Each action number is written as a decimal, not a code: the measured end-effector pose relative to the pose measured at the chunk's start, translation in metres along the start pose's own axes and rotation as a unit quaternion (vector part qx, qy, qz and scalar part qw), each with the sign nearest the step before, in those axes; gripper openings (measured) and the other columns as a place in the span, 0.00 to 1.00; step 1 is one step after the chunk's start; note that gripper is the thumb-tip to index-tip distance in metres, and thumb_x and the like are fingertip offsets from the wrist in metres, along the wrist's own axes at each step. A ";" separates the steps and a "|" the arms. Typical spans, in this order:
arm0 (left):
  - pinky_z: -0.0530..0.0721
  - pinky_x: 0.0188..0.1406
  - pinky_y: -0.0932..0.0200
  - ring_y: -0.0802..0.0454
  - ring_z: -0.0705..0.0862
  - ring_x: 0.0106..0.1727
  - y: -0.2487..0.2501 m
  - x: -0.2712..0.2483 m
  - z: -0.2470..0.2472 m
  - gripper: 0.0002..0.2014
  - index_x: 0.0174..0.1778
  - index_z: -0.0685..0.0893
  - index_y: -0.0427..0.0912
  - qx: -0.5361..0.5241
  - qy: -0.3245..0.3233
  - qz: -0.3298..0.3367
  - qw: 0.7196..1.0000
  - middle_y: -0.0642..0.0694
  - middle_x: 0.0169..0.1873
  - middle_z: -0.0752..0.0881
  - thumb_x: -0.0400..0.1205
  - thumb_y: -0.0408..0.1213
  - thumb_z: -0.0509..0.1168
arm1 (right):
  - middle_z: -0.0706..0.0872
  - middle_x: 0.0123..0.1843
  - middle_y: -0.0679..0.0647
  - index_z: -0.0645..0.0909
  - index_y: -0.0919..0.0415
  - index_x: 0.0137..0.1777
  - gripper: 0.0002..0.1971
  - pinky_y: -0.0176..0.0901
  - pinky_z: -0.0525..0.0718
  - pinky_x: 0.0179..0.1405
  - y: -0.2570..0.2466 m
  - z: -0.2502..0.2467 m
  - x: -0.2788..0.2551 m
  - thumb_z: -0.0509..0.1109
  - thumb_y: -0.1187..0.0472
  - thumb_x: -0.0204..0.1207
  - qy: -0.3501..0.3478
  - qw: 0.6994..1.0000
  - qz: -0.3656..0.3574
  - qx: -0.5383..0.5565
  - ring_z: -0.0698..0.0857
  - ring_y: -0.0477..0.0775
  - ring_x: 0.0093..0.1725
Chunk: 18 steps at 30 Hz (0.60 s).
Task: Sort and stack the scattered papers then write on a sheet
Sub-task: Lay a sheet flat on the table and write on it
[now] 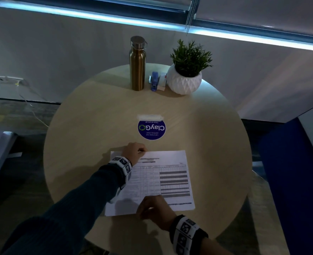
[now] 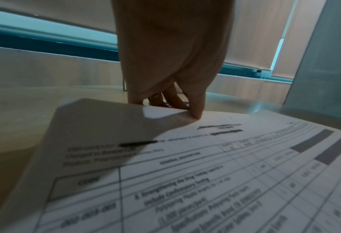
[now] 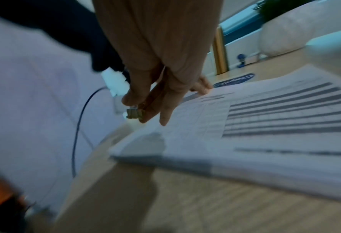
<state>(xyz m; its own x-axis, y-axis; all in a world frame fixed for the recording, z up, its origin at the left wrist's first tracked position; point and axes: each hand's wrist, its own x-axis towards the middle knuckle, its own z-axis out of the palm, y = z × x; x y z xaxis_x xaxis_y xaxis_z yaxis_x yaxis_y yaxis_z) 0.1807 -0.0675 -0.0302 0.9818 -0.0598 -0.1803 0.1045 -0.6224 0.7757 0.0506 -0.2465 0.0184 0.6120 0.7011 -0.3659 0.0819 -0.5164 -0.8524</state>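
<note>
Paper stack (image 1: 163, 181) sits on the near part of the round table (image 1: 96, 116), long axis running away from the person, printed table face up. Left hand (image 1: 135, 151) is at the far-left corner, thumb on top and fingers (image 2: 173, 97) curled behind the edge, pinching it. Right hand (image 1: 152, 208) rests over the near edge, fingers loosely curled; it pinches a small metal clip (image 3: 133, 113) just off the stack's near-left corner. No pen visible. Bottle (image 1: 137, 65), stapler (image 1: 154, 80) and plant pot (image 1: 185, 81) stand well apart at the far rim. Stack looks squared, so clipping is probably next

My left hand (image 1: 135, 150) covers the papers (image 1: 163, 181)' far corner; their table print blurs, and my right fingers (image 3: 165, 113) smear.
</note>
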 end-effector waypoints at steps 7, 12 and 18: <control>0.86 0.48 0.52 0.47 0.87 0.43 0.009 -0.029 0.020 0.05 0.41 0.89 0.36 -0.010 -0.029 0.000 1.000 0.40 0.40 0.91 0.72 0.27 0.69 | 0.88 0.31 0.47 0.87 0.60 0.33 0.08 0.25 0.83 0.39 0.018 -0.080 0.032 0.76 0.73 0.66 0.296 0.953 0.053 0.034 0.87 0.37 0.34; 0.87 0.47 0.54 0.49 0.89 0.43 0.014 -0.038 0.027 0.07 0.42 0.90 0.41 -0.016 -0.036 0.014 0.999 0.43 0.40 0.92 0.72 0.29 0.69 | 0.83 0.25 0.43 0.87 0.66 0.33 0.06 0.20 0.79 0.31 0.025 -0.105 0.064 0.76 0.76 0.62 0.300 0.950 0.084 -0.013 0.82 0.29 0.27; 0.84 0.44 0.57 0.47 0.88 0.43 0.021 -0.042 0.027 0.06 0.41 0.89 0.40 -0.023 -0.029 0.016 0.999 0.42 0.40 0.91 0.73 0.28 0.68 | 0.86 0.27 0.56 0.82 0.57 0.27 0.15 0.35 0.85 0.33 0.022 -0.102 0.076 0.73 0.79 0.58 0.268 0.958 0.065 -0.073 0.85 0.51 0.28</control>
<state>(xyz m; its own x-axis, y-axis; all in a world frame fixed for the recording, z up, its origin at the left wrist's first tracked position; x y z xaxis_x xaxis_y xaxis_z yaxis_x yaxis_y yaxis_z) 0.1376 -0.0986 -0.0227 0.9738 -0.1252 -0.1899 0.0825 -0.5838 0.8077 0.1793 -0.2548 0.0104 0.9377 0.2929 -0.1869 0.0630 -0.6723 -0.7376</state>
